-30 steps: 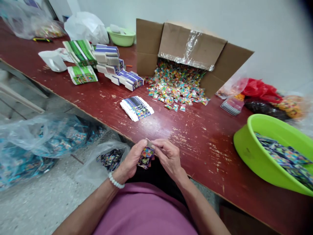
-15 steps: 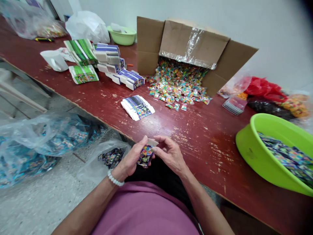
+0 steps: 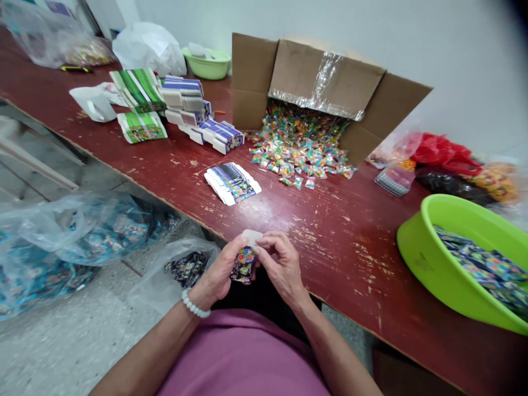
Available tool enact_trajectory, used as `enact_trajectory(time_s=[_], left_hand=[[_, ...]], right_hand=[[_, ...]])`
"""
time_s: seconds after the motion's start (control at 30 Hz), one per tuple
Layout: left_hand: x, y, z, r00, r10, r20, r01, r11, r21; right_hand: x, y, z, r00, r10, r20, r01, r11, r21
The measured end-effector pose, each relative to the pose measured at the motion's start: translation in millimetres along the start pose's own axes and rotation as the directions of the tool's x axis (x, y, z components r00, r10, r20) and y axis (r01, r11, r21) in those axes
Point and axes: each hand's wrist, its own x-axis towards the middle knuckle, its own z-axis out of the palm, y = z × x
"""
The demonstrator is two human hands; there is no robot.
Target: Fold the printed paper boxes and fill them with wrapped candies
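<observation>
Here, left hand [image 3: 221, 268] curled around a printed carton [image 3: 244, 266], right hand [image 3: 283, 265] in a pinch at its flap [image 3: 251, 236].

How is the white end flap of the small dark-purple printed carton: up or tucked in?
Up: the white end flap sticks out beyond the printed carton, right hand at its edge, left hand holding the carton.

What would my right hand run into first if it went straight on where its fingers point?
Your right hand would likely first meet the white flap of the small printed carton in your left hand; they may be touching, but depth is unclear.
</observation>
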Motion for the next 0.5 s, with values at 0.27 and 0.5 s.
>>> enact_trajectory(time_s=[0.27,0.5], left_hand=[[-2.8,0.8,-1.1,0.997,-0.035,0.074,0.030,0.997,0.075],[-2.6,3.0,0.3,0.989,-0.094,0.110,0.089,0.995,0.054]], right_hand=[[3.6,-0.6,-2.6,0.985,0.130,0.114,-0.153,0.962,0.228],[6.4,-3.5,-9.9,0.976,-0.049,0.214,0.036,0.997,0.063]])
